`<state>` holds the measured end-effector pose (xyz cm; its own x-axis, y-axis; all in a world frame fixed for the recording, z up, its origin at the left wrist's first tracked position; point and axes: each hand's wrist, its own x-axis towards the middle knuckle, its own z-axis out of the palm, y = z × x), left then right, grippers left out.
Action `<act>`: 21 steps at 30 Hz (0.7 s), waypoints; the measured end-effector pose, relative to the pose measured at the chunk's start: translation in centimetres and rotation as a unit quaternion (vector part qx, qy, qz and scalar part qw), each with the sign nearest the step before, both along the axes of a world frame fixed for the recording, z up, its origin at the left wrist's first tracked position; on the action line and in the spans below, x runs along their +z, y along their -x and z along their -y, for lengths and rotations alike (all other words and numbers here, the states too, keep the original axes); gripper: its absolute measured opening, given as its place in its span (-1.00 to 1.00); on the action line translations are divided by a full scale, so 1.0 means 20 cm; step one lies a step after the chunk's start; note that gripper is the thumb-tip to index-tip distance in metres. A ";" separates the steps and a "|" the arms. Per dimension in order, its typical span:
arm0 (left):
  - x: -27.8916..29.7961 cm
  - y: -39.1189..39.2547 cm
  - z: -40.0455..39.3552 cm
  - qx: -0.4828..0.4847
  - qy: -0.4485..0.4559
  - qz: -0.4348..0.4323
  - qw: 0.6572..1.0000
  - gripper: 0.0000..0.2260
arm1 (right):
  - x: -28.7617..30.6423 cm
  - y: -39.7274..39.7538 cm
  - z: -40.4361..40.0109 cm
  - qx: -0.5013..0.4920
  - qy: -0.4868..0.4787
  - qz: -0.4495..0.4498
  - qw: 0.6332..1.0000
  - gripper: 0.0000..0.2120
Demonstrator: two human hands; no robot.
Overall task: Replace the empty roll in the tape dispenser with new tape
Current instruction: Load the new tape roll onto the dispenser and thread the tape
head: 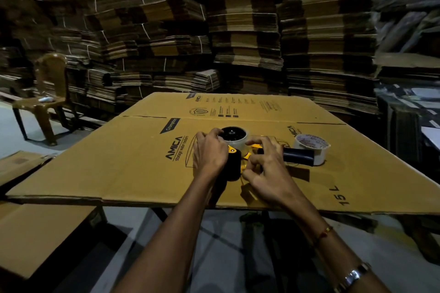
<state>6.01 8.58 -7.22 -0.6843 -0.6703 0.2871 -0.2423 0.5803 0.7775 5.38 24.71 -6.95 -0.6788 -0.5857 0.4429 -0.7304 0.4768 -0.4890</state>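
A yellow and black tape dispenser [245, 158] lies flat on a big cardboard sheet [133, 164]. A clear tape roll [240, 144] sits on its black hub [232, 134]. My left hand [209, 154] grips the dispenser beside that roll, fingertips on the hub's edge and palm over a thick black part [232, 167]. My right hand [269, 169] pinches the yellow frame, its fingers curled over it. A black handle [297, 156] sticks out to the right. Behind it stands a second, whitish roll [314, 146] with a printed label in its core.
The cardboard sheet lies over a table, its near edge [166, 203] just before my forearms. More flat cardboard [35, 233] lies lower left. A brown plastic chair [47, 100] stands far left. Tall stacks of folded cartons [238, 31] fill the back.
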 end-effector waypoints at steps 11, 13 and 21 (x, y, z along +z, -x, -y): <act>-0.12 -0.33 -0.20 -0.069 0.181 -0.192 0.962 -0.90 | 0.02 0.02 -0.03 0.018 -0.016 0.015 1.000 -0.84; -0.17 -0.34 -0.25 -0.099 0.151 -0.177 0.967 -0.92 | 0.02 0.02 -0.04 0.021 -0.021 0.007 1.000 -0.83; -0.17 -0.33 -0.28 -0.111 0.076 -0.176 0.975 -0.87 | 0.01 0.02 -0.04 0.011 -0.044 -0.038 0.998 -0.86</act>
<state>12.65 14.22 -10.53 -0.6490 -0.4479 0.6150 0.1699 0.7026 0.6910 5.07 25.55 -6.84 -0.6318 -0.6389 0.4388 -0.7745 0.4990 -0.3887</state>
